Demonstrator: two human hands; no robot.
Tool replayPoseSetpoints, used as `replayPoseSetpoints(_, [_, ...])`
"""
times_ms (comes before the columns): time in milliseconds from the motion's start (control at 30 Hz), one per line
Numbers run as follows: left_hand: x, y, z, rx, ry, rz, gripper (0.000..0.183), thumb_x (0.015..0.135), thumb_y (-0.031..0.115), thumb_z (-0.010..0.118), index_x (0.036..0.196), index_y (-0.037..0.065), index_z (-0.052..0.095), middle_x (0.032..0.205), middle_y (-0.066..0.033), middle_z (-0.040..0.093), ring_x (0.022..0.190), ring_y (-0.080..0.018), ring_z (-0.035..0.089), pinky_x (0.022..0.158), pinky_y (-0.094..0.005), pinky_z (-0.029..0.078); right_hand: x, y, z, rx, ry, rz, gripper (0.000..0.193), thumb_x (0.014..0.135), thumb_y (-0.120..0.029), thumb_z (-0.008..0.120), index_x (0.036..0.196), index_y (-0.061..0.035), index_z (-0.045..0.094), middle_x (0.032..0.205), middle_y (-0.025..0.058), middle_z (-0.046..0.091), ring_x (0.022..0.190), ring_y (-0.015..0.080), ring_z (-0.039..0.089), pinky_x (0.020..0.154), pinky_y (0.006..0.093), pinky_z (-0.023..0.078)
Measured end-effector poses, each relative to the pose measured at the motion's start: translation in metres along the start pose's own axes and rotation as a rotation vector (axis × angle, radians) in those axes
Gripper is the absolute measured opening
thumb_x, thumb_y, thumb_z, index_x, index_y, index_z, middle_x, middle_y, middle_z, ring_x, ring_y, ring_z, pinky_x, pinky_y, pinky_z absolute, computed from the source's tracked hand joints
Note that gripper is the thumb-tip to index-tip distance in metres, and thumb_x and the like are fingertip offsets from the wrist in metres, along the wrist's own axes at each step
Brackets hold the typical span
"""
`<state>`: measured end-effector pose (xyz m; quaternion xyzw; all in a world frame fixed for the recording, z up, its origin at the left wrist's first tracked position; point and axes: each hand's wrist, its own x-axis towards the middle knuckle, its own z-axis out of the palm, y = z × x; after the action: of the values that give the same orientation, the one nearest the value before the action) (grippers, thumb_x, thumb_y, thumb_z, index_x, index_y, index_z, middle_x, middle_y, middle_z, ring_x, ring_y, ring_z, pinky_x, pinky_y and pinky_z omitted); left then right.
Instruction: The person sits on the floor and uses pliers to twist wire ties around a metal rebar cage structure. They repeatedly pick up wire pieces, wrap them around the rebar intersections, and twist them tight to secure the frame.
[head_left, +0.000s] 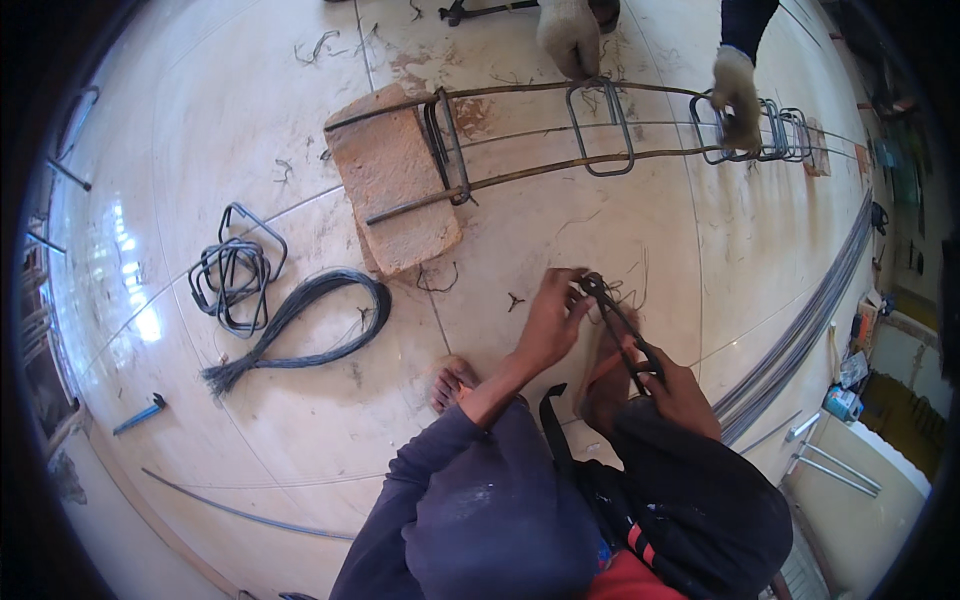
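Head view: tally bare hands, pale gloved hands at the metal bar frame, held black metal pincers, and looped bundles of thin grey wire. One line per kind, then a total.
Bare hands, left hand and right hand: 2
Pale gloved hands: 2
Black metal pincers: 1
Looped bundle of thin grey wire: 1
Total: 6

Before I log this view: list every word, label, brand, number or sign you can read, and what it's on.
No text is readable here.
Blue-and-white package at the right: any print is too small and blurred to read.
Dark pincers in the right hand: no legible marking.
Reddish brick under the steel frame: no legible marking.
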<state>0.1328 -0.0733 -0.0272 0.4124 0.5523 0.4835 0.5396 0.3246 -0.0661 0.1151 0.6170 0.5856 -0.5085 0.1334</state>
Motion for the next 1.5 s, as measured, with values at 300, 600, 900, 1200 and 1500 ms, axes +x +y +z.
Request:
replayPoseSetpoints(300, [-0.002,-0.016,0.013,0.015,0.169,0.009,0.019,0.091,-0.003,0.048,0.11,-0.003,0.049,0.106,-0.0211,0.047,0.088,-0.0347,0.056,0.077,-0.0404,0.047,0.011,0.025,0.006,0.186,-0.133,-0.073,0.051,0.086,-0.001,0.049,0.137,-0.0029,0.044,0.125,0.0129,0.058,0.121,0.0236,0.05,0.105,0.0332,0.032])
replayPoseSetpoints(600, [-0.012,-0.019,-0.027,0.248,0.501,0.203,0.024,0.088,-0.008,0.044,0.112,-0.005,0.045,0.102,-0.0213,0.046,0.089,-0.036,0.053,0.073,-0.0429,0.047,0.054,-0.035,-0.01,-0.157,-0.309,-0.144,0.049,0.089,-0.001,0.047,0.137,-0.0083,0.043,0.11,0.0166,0.063,0.11,0.0261,0.057,0.097,0.0363,0.041])
replayPoseSetpoints(900, [-0.014,-0.007,-0.044,0.178,0.551,0.18,0.023,0.091,-0.006,0.042,0.112,-0.003,0.051,0.095,-0.0165,0.05,0.075,-0.0253,0.055,0.064,-0.0345,0.049,0.067,-0.055,-0.027,-0.235,-0.309,-0.34,0.042,0.089,-0.003,0.051,0.131,-0.0059,0.048,0.102,0.0157,0.065,0.096,0.0243,0.064,0.089,0.0347,0.047])
replayPoseSetpoints(1200, [-0.015,-0.018,-0.044,-0.421,0.266,-0.247,0.018,0.096,0.008,0.048,0.11,-0.003,0.053,0.093,-0.0104,0.063,0.075,-0.012,0.055,0.07,-0.0274,0.047,0.071,-0.011,-0.033,-0.025,-0.396,-0.272,0.022,0.091,-0.013,0.054,0.109,-0.0002,0.059,0.102,0.0113,0.065,0.093,0.0204,0.062,0.087,0.0342,0.046])
replayPoseSetpoints(1500, [-0.017,-0.019,-0.029,-0.252,0.317,-0.22,0.017,0.096,0.008,0.048,0.109,-0.003,0.052,0.093,-0.0093,0.061,0.077,-0.0142,0.055,0.071,-0.0284,0.047,0.074,0.01,-0.036,-0.076,-0.399,-0.314,0.019,0.089,-0.013,0.053,0.105,-0.0024,0.057,0.1,0.016,0.063,0.097,0.0303,0.06,0.086,0.0375,0.045])
